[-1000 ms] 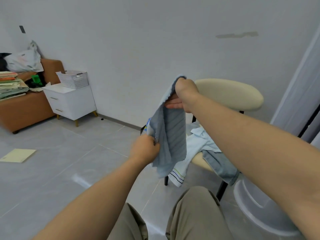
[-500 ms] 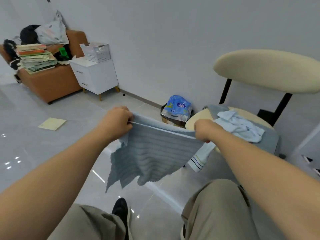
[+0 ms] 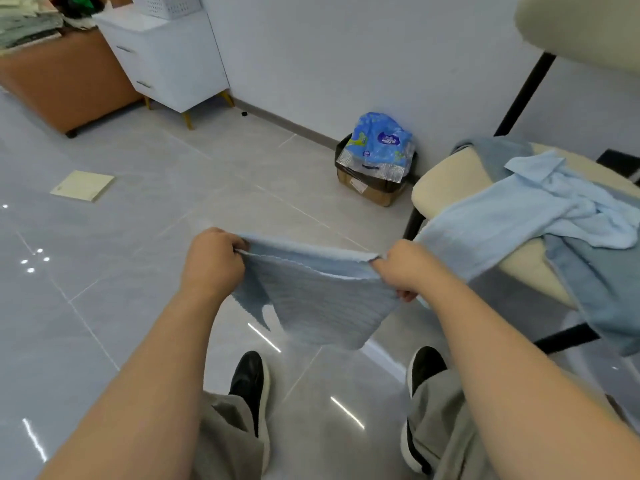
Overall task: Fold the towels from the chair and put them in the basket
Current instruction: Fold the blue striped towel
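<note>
Downward went the head since the frame half a second earlier, so that both black shoes (image 3: 251, 379) showed on the grey tiled floor (image 3: 104, 306) under the work, while the two hands kept the same towel stretched between them. The left hand (image 3: 211, 263) had its fingers curled tight round one top corner of the grey-blue towel (image 3: 322, 299), and the right hand (image 3: 403, 268) pinched the other corner between thumb and curled fingers. The towel was held in the air in front of the knees, well clear of the floor and just beside the chair (image 3: 436, 181). It was ribbed in fine lines, with a small scalloped edge along the top, and it hung doubled, a second layer peeking out as a point at the lower left.

On the cream seat of the chair lay a pale blue towel (image 3: 502, 216), crumpled and spilling over the front edge, on top of a darker grey-blue towel (image 3: 595, 282) that drooped off the side.

Against the wall stood a cardboard box (image 3: 367, 190) lined with a black bag, and a blue plastic tissue pack (image 3: 379, 147) sat in it. The pack bore a purple oval mark with white characters, too small to read; the white label on the box was also unreadable. A white cabinet (image 3: 166, 57) carried a white lattice basket (image 3: 166, 3) at the top of the view
</note>
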